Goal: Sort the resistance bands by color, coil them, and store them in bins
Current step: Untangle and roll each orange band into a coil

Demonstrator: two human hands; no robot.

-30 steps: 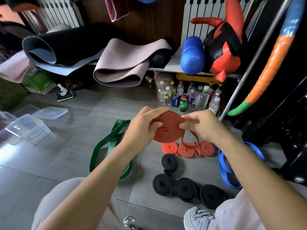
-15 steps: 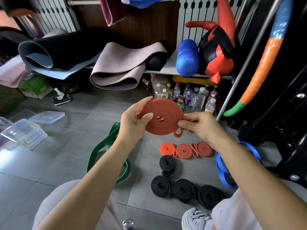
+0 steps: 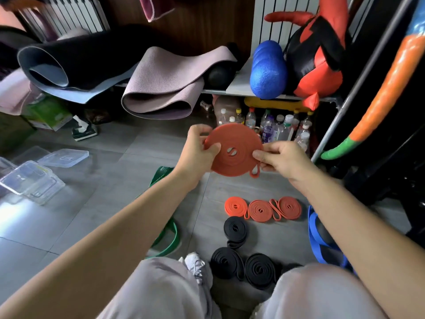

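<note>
Orange rubber is seen in the middle of the head view. An orange coil (image 3: 232,153) is held up above the floor (image 3: 115,180), its flat face turned toward the camera, with a small loop of its free end hanging at its 5 o'clock edge. The coil is gripped by the left hand (image 3: 199,153) at its 9 o'clock edge, thumb on the near face and fingers curled behind the rim. It is pinched by the right hand (image 3: 280,160) at the 3 o'clock edge, thumb on the near face just above the small loop. Both hands are thus closed on the same band.

At 6 o'clock from the held coil, three smaller orange coils (image 3: 261,209) are laid in a row on the grey tiles, touching one another. Just below this row a black coil (image 3: 235,229) is placed alone. Further toward 6 o'clock two more black coils (image 3: 259,270) lie side by side, partly hidden by the person's legs (image 3: 165,286). A green band (image 3: 169,236), not coiled, is spread on the floor at 7 o'clock, partly covered by the left forearm (image 3: 138,222). A blue band (image 3: 316,238), also loose, is seen at 4 o'clock behind the right forearm (image 3: 340,215).

At 9 o'clock, near the left edge, clear plastic bins (image 3: 32,180) are stacked, well apart from the bands, and a clear lid (image 3: 64,155) lies just beside them. At 12 o'clock rolled mats (image 3: 165,88) and a blue foam roller (image 3: 268,70) are kept on a low shelf (image 3: 236,88), and a group of bottles (image 3: 271,127) stands under it.
</note>
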